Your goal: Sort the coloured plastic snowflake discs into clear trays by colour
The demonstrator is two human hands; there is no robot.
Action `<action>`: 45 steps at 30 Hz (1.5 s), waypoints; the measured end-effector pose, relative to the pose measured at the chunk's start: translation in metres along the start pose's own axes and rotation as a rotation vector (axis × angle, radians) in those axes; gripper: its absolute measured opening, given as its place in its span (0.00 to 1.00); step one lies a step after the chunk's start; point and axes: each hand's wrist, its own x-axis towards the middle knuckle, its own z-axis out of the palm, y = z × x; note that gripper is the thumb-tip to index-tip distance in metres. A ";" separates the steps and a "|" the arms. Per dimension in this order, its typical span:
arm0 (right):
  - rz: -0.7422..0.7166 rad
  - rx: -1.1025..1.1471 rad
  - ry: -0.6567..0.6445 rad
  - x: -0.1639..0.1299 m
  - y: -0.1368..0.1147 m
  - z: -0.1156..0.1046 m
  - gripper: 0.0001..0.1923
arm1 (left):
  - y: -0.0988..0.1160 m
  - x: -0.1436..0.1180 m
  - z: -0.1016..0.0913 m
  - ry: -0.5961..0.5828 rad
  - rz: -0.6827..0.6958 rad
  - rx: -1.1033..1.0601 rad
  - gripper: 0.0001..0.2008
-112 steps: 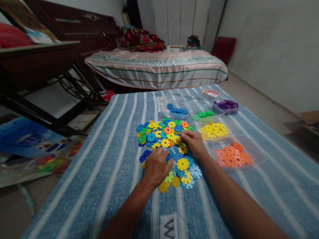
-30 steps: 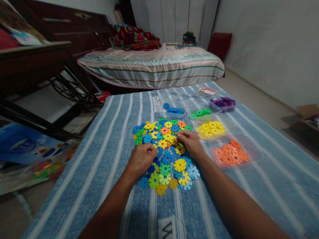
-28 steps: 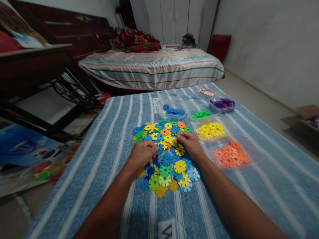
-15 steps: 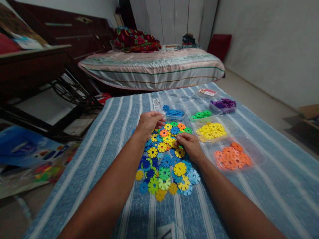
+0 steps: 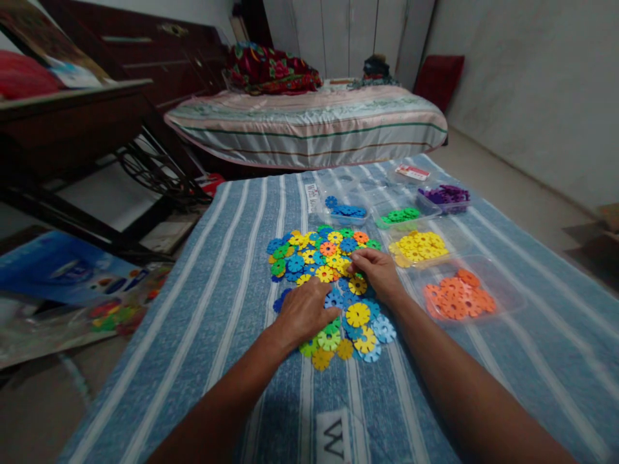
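A pile of flower-shaped plastic discs [image 5: 358, 315] in yellow, blue, green and orange lies on the striped cloth. My left hand [image 5: 307, 314] rests palm down over the pile's near left part, thumb apart from the fingers, its fingertips on blue discs; nothing shows in its grasp. At the right side of the pile, my right hand [image 5: 380, 272] has thumb and index finger pinched together beside yellow discs [image 5: 337, 263]. Whatever may be between those fingertips is too small to make out.
Clear plastic boxes hold sorted discs: orange [image 5: 459, 296], yellow [image 5: 420, 247], green [image 5: 400, 216], purple [image 5: 445, 196] and blue [image 5: 348, 211]. A red-and-white card [image 5: 412, 173] lies at the far end. Beyond the table stands a bed [image 5: 309, 129]; a blue bag [image 5: 62, 270] is at left.
My left hand has moved from the pile's far left part toward me, down over the near blue and green discs. My right hand stays pinched at the right side. The view has shifted slightly.
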 end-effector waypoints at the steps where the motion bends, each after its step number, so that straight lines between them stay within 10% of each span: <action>1: -0.003 -0.003 0.000 0.000 0.000 0.000 0.18 | 0.002 -0.001 0.001 -0.016 -0.007 0.020 0.16; 12: 0.019 0.036 0.003 0.001 0.000 0.000 0.18 | 0.001 0.004 -0.003 0.097 -0.080 -0.119 0.06; 18: 0.013 0.031 -0.001 0.002 0.000 0.000 0.19 | -0.015 0.018 -0.006 0.083 -0.040 -0.552 0.12; 29: 0.013 0.025 -0.005 0.001 -0.001 0.000 0.18 | 0.010 0.098 -0.086 0.435 -0.178 -1.417 0.08; 38: -0.015 -0.002 -0.012 0.001 -0.004 0.001 0.16 | 0.005 0.052 -0.020 0.063 0.006 -0.688 0.07; 45: 0.011 0.035 -0.006 0.002 0.001 0.000 0.17 | 0.019 0.022 0.002 0.020 0.082 -0.173 0.04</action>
